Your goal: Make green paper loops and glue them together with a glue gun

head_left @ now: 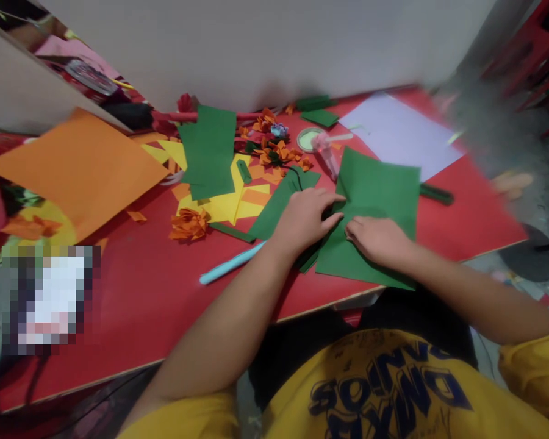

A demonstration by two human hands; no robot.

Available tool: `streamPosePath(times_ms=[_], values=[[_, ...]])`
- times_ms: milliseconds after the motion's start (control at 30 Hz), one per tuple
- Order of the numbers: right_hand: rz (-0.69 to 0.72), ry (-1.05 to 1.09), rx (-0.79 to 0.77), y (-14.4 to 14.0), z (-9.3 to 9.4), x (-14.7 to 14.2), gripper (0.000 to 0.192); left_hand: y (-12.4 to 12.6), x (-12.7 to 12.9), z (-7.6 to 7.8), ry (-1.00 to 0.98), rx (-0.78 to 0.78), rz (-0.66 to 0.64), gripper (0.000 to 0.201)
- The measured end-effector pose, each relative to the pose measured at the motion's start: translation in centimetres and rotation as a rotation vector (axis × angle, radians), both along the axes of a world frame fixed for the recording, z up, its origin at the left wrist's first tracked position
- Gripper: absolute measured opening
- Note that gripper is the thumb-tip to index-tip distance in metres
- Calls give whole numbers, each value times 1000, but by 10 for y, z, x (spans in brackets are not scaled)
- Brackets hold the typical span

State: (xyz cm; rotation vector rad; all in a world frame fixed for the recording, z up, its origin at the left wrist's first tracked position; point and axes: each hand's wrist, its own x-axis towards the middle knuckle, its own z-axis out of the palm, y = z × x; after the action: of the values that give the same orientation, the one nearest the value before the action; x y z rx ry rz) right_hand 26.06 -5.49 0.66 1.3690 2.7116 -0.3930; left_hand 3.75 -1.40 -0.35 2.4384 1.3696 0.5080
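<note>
— On the red tabletop [132,286], right at its near edge, both hands are flat on a green sheet [379,201]. See how the left hand [304,216] spreads over its left border, where the sheet overlaps a second green piece [274,207]?

— Yes. I'd judge that hand pins the paper so it cannot slide. And the right hand [377,239]?

— It rests lower, on the middle of the sheet, fingers [353,230] loosely curled with the tips pressing down. Neither hand grips anything; the left hand's fingers [332,201] lie stretched out, pressing rather than clasping. It looks like a crease or fold being smoothed, though I can't make out a fold line.

— What about that pale blue tool [231,263] by the left forearm?

— Lying apart from both hands, near the wrist. A pen or a cutter, I can't tell which; the arm hides its far end.

— And the clutter behind?

— Another green sheet [209,152] lies over yellow scraps [224,207], with orange paper flowers [188,224] near them and a big orange sheet [80,167] to the left. A lilac sheet [400,134] sits at the far right corner, and a small round lid [307,139] and a clear bottle [327,155] just beyond the held paper. The right side is smeared with motion blur, and a patch at lower left is pixelated, so nothing can be read there.
</note>
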Motion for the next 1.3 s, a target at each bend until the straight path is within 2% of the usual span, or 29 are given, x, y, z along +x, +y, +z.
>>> streamPosePath(times_ms=[100,333,467,533,633,733,833,933,1067,1300], values=[[-14,77,4,0,-6,6,20,0,0,0,1,0,3,32],[-127,537,87,14,-18,51,9,0,0,2,-4,-14,10,33],[-89,647,105,19,-21,67,11,0,-1,2,-3,-16,5,32],[-30,648,112,19,-22,69,13,-1,-1,2,-5,-14,6,32],[109,528,139,16,-24,69,23,-1,-1,3,-10,-16,5,32],[236,370,247,13,-25,70,29,-1,-1,4,-13,-23,4,32],[298,332,328,10,-23,73,27,-1,-1,4,-17,-29,2,31],[299,371,312,9,-21,76,22,-1,-1,3,-14,-34,2,32],[257,441,216,9,-21,76,18,-1,-2,3,-5,-33,8,32],[224,378,183,8,-21,75,28,0,-2,1,-16,-9,2,32]])
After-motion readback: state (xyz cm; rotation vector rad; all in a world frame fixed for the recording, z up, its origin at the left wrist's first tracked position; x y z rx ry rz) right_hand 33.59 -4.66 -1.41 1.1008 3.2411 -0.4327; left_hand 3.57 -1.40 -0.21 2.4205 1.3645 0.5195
